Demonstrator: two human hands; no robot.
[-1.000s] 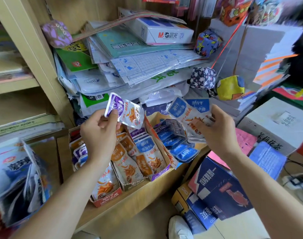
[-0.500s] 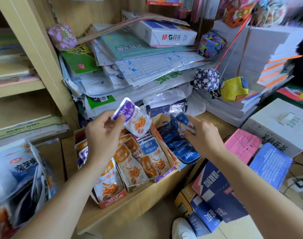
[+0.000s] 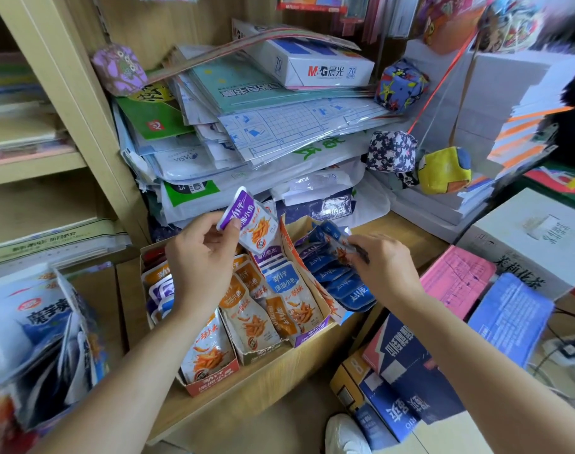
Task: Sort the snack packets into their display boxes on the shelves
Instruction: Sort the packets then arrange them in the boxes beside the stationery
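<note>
My left hand (image 3: 200, 260) pinches a purple-and-white snack packet (image 3: 251, 221) by its top, holding it above the display boxes. My right hand (image 3: 382, 270) grips a blue packet (image 3: 336, 242) and holds it low over the rightmost box (image 3: 289, 237), which is filled with several blue packets (image 3: 348, 290). To the left stand a purple-edged box (image 3: 309, 334), an orange-packet box (image 3: 259, 350) and a red-fronted box (image 3: 210, 381), all packed with small fish snack packets.
The boxes sit on a wooden shelf (image 3: 256, 388). Behind them rises a pile of paper and plastic folders (image 3: 263, 132). Fabric cubes (image 3: 391, 152) hang at the right. Blue cartons (image 3: 407, 381) and a pink pad (image 3: 456, 280) lie lower right; snack bags (image 3: 27, 322) hang at the left.
My right hand has brought its blue packet down from beside the paper pile to just over the blue box. My left hand still holds the purple packet in about the same place.
</note>
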